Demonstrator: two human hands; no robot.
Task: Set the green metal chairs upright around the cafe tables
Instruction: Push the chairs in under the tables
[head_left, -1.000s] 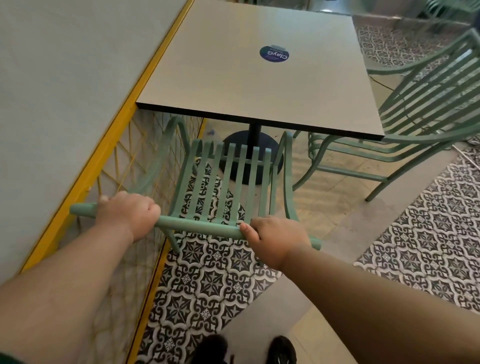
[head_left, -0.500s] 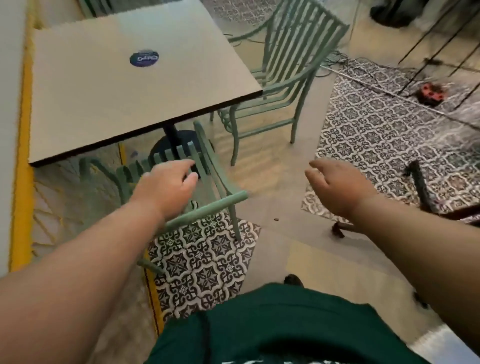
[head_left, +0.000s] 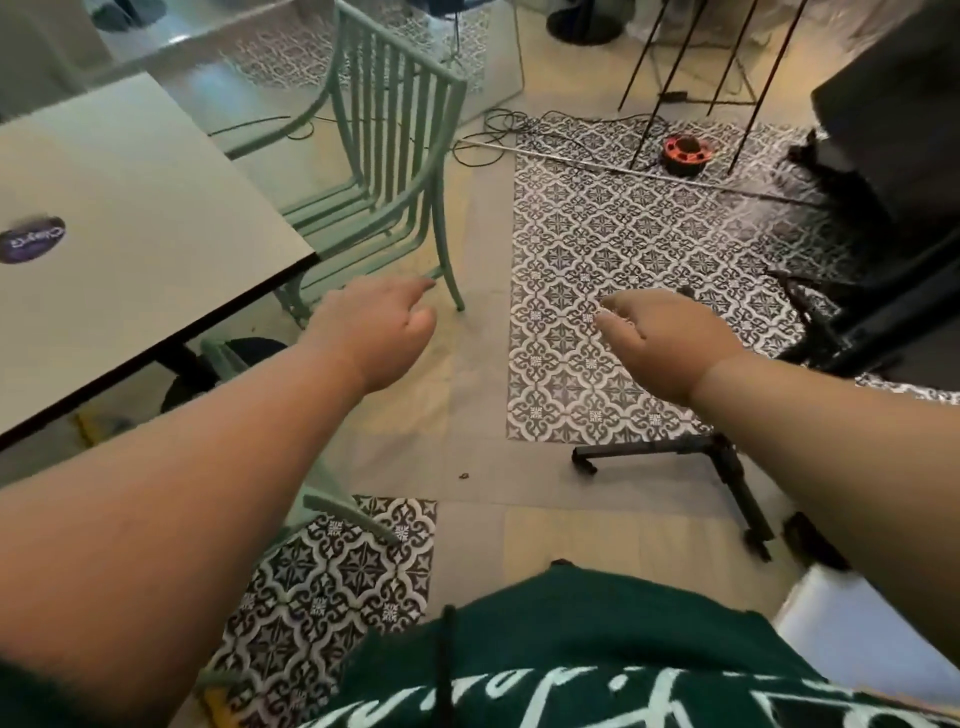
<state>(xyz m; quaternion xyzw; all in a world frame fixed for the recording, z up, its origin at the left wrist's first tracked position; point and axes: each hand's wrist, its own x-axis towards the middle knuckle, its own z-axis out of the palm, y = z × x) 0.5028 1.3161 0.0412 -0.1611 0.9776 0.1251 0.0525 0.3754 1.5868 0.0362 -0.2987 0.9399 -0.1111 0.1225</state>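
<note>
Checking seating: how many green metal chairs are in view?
2: one green metal chair upright beside the grey table, a second chair mostly under the left forearm. Others may be hidden.

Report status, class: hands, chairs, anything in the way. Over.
Left hand and right hand open, empty. Green chair upright beside table. Black stand, red cable reel on floor ahead-right.

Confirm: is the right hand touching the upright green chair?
Apart. Head view shows bare floor between the right hand and the upright green chair.
</note>
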